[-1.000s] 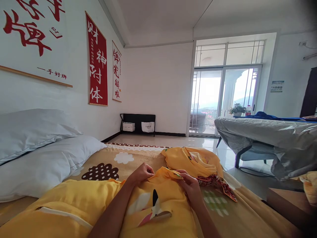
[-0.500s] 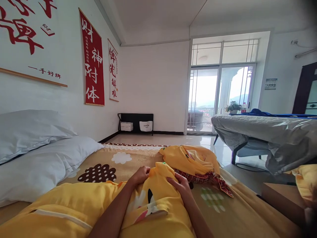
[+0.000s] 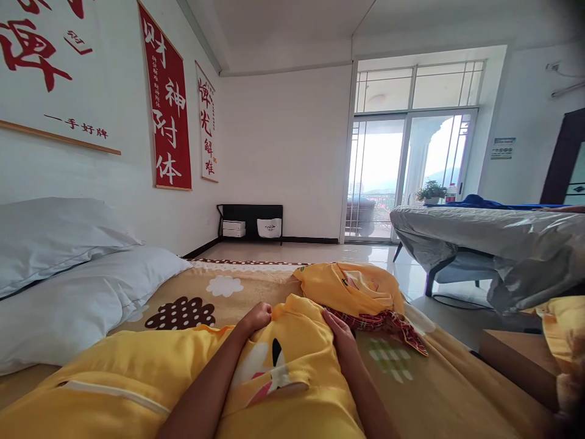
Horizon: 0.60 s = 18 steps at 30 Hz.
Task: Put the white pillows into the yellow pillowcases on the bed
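A plump yellow pillow with a cartoon print in white, pink and black lies upright in front of me, its lower end cut off by the frame. My left hand is closed at the left of its far edge, fingers curled into the cloth. On the opposite side my right hand grips the right of that edge, thumb along the fabric and other fingers mostly hidden. Left of my forearm lies another yellow pillow with a pale strip across it. Beyond my right hand rests a crumpled yellow cloth with red plaid trim.
White pillows are stacked at the left on the patterned bedsheet. A cardboard box stands by the bed at right, with yellow fabric over it. Farther back are a plastic-covered table and a chair.
My hands have moved a little apart. The pillow's far edge is wider and smoother between them, and its bunched peak has flattened. The view has shifted slightly.
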Tool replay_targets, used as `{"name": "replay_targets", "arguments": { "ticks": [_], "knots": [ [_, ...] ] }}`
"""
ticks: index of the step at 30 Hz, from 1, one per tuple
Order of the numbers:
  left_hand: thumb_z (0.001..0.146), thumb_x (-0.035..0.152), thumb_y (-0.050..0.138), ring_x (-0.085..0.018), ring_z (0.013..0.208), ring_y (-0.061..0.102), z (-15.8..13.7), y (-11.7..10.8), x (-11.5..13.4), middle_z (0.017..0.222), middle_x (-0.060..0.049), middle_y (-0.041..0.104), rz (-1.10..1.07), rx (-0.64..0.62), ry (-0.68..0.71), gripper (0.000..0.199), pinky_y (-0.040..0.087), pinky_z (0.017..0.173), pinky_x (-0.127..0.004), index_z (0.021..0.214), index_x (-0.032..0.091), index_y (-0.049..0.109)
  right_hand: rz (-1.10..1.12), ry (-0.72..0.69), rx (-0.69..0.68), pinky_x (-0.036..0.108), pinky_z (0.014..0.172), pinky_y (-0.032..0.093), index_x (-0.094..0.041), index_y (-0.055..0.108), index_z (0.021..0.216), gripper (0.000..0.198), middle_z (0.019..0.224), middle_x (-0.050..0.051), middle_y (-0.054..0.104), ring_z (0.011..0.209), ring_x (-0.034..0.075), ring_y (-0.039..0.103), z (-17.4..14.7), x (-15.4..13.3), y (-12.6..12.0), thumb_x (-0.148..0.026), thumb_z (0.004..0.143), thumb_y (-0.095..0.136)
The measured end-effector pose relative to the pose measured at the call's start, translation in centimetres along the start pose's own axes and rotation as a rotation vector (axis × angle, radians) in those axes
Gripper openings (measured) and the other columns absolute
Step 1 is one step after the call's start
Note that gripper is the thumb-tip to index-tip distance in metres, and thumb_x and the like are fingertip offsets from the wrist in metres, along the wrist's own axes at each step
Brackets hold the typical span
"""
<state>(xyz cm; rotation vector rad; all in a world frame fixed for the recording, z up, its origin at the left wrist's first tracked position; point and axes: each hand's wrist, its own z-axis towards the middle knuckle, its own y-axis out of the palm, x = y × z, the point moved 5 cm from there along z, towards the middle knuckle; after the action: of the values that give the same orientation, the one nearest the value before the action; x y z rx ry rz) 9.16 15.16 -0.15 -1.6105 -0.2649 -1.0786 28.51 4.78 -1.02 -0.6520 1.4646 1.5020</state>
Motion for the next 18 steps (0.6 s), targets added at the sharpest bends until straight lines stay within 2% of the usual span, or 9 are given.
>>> {"name": "replay_targets", "arguments": {
  "ticks": [3, 7, 10, 15, 18],
  "knots": [
    [0.064, 0.024, 0.052, -0.015, 0.063, 0.049, -0.3, -0.3, -0.3, 0.056, 0.001, 0.05, 0.047, 0.056, -0.069, 0.013, 0.035, 0.056, -0.024, 0.055, 0.017, 0.047, 0.052, 0.09, -0.057, 0.039, 0.073, 0.053, -0.02, 0.073, 0.078, 0.04, 0.081, 0.006, 0.073, 0.082, 0.028, 0.067, 0.2, 1.4, -1.1, -0.045, 0.049, 0.084],
    [0.065, 0.023, 0.054, -0.014, 0.062, 0.046, -0.8, -0.7, 0.2, 0.051, 0.003, 0.04, 0.115, 0.106, -0.094, 0.021, 0.03, 0.055, -0.024, 0.051, 0.018, 0.04, -0.124, 0.244, -0.239, 0.038, 0.077, 0.052, -0.018, 0.071, 0.075, 0.026, 0.078, 0.007, 0.073, 0.081, 0.026, 0.067, -0.7, 3.3, -2.2, -0.029, 0.054, 0.082],
    [0.064, 0.021, 0.059, -0.014, 0.063, 0.045, -0.9, -0.6, 0.5, 0.05, 0.004, 0.037, 0.162, 0.119, -0.095, 0.026, 0.03, 0.056, -0.024, 0.048, 0.018, 0.039, -0.171, 0.255, -0.283, 0.038, 0.078, 0.051, -0.018, 0.07, 0.077, 0.027, 0.078, 0.005, 0.072, 0.082, 0.025, 0.066, -1.2, 3.4, -2.4, -0.027, 0.054, 0.08],
    [0.064, 0.013, 0.06, -0.016, 0.065, 0.049, -1.0, -0.7, 0.9, 0.052, 0.002, 0.046, 0.21, 0.184, -0.09, 0.023, 0.033, 0.061, -0.026, 0.049, 0.017, 0.043, -0.293, 0.179, -0.242, 0.038, 0.077, 0.051, -0.019, 0.069, 0.077, 0.031, 0.082, 0.004, 0.072, 0.085, 0.025, 0.064, -0.9, 3.1, -1.9, -0.029, 0.051, 0.08],
    [0.073, 0.012, 0.054, -0.018, 0.073, 0.055, -1.6, -1.5, 2.2, 0.07, -0.004, 0.059, 0.206, 0.325, -0.029, 0.007, 0.037, 0.067, -0.026, 0.068, 0.016, 0.054, -0.37, 0.146, -0.207, 0.038, 0.078, 0.05, -0.019, 0.069, 0.078, 0.03, 0.084, 0.005, 0.071, 0.086, 0.025, 0.063, -0.7, 3.0, -2.0, -0.031, 0.052, 0.078]
  ]
}}
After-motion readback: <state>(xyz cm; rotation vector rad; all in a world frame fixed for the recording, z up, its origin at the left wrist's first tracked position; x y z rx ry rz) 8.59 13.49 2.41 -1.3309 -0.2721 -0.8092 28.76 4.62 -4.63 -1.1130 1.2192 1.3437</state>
